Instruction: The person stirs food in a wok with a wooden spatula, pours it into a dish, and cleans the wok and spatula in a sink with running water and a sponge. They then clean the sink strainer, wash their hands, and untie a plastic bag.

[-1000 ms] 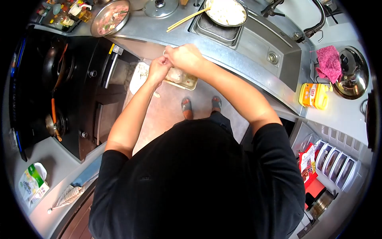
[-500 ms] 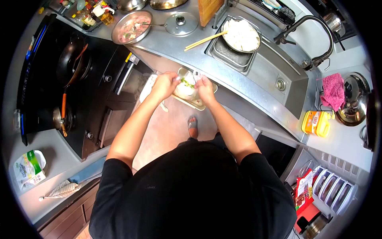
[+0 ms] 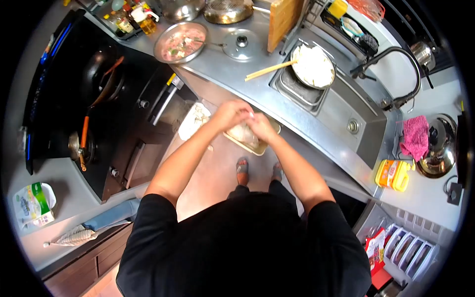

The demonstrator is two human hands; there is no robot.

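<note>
Both hands meet below the counter's front edge, over a pale bin (image 3: 262, 150) on the floor. My left hand (image 3: 231, 115) is closed, its fingertips pinched together at the right hand. Just to the right, my right hand (image 3: 262, 127) is closed too, its knuckles turned up. A whitish see-through plastic bag (image 3: 243, 132) bulges beneath the fingers, and its gathered top seems to be in both hands. The fingertips partly hide the bag. Left of my left wrist stands a white bin (image 3: 190, 127) with crumpled pale scraps in it.
A bowl of raw meat (image 3: 182, 43), a glass lid (image 3: 241, 44) and a pan of white pieces (image 3: 314, 67) with chopsticks (image 3: 269, 71) stand along the counter (image 3: 222, 74). The sink (image 3: 363, 133) lies to the right, the stove (image 3: 54, 119) to the left.
My hands have come together; before, they were apart with the bag and green bits showing between them. The green bits are now out of sight. The view has shifted, uncovering more of the white bin.
</note>
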